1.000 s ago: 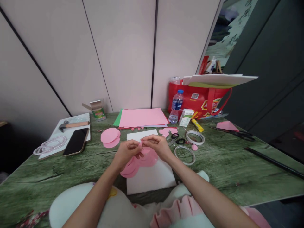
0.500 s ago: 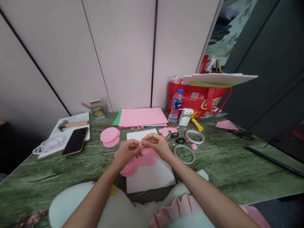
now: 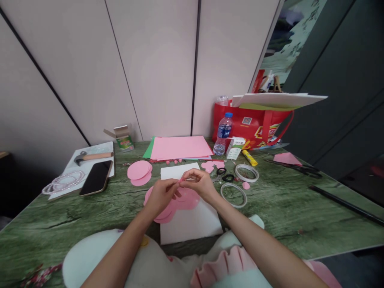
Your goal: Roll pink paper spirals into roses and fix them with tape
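Note:
Between the fingertips of both hands is a small pink paper piece [image 3: 181, 181], mostly covered by the fingers. My left hand [image 3: 163, 193] pinches it from the left, and my right hand [image 3: 198, 185] pinches it from the right. Under the hands lie pink paper petals [image 3: 189, 199], spread over a white board [image 3: 192, 228]. Further left on the table is a small stack of pink paper circles [image 3: 138, 171]. Past the board's far edge sit several tiny pink rolled bits [image 3: 176, 161].
Right of the board are black-handled scissors [image 3: 221, 171], two tape rolls [image 3: 233, 195] and a yellow glue stick [image 3: 249, 157]. Pink paper sheets [image 3: 181, 147], a water bottle [image 3: 223, 134] and a red bag [image 3: 252, 124] stand behind. A phone [image 3: 96, 178] and hammer [image 3: 94, 156] lie left.
The fingers of both hands have closed tighter together round the small pink paper, which shows less now. The left fingers have straightened slightly toward the right hand. Objects on the table stay put.

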The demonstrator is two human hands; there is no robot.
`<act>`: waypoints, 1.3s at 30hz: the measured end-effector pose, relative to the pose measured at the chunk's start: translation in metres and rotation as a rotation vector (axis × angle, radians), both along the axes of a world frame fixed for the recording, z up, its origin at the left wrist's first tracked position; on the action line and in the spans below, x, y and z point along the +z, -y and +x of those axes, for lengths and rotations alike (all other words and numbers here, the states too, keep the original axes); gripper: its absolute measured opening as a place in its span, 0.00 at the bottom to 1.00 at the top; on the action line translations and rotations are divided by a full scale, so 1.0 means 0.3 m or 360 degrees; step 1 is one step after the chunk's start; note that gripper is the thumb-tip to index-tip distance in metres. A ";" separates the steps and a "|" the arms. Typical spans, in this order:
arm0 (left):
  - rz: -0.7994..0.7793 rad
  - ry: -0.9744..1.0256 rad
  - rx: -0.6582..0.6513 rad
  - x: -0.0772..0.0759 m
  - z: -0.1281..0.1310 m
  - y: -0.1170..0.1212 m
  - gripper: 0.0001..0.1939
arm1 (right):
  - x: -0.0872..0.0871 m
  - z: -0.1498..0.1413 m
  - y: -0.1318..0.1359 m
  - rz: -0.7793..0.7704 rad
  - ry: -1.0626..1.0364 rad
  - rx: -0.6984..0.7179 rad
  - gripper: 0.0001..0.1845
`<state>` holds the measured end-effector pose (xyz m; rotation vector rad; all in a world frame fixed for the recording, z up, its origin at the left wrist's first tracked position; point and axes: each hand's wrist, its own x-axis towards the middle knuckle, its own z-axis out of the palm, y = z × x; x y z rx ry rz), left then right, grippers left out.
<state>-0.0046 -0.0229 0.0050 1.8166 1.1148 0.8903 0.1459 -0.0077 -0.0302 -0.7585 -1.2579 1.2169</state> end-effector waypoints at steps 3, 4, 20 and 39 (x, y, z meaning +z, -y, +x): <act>-0.0099 0.0070 -0.0053 -0.007 0.002 -0.002 0.14 | 0.004 -0.001 0.002 0.0012 0.0017 -0.0031 0.15; -0.0165 0.0119 -0.0070 -0.008 0.002 -0.003 0.15 | 0.006 -0.001 0.003 0.0012 0.0025 -0.0034 0.15; -0.0687 0.0515 -0.0211 -0.007 -0.003 0.004 0.18 | -0.001 -0.008 0.013 0.0031 0.0073 -0.0022 0.15; -0.0595 0.0707 0.0086 -0.005 0.001 -0.004 0.13 | 0.009 -0.011 0.012 -0.0084 0.0160 -0.0006 0.20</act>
